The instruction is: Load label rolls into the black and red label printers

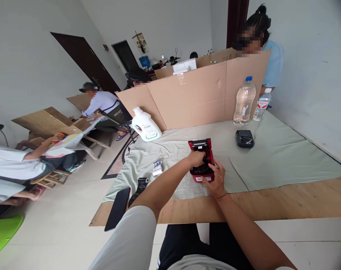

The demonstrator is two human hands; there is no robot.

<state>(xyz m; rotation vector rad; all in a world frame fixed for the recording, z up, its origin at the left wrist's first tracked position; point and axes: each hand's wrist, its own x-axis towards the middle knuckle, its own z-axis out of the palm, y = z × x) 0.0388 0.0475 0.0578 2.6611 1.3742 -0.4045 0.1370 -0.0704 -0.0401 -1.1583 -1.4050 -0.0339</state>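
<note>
A small red-and-black label printer (pixel 200 172) sits on the cloth in front of me with its lid raised at the back. My left hand (pixel 197 158) reaches into the open compartment, its fingers curled together. Whatever those fingertips hold or press is hidden in the dark interior. My right hand (pixel 217 178) grips the printer at its right front corner, thumb on the front face and fingers along the side. Left of the printer lie a small white printed roll (pixel 157 168) and a black ribbon roll (pixel 139 189), partly unwound.
A black phone (pixel 117 208) lies at the table's left edge. A white jug (pixel 146 125) leans by the cardboard partition (pixel 195 97). A large water bottle (pixel 244 101), a smaller bottle (pixel 262 105) and a black device (pixel 244 138) stand at right. People sit beyond.
</note>
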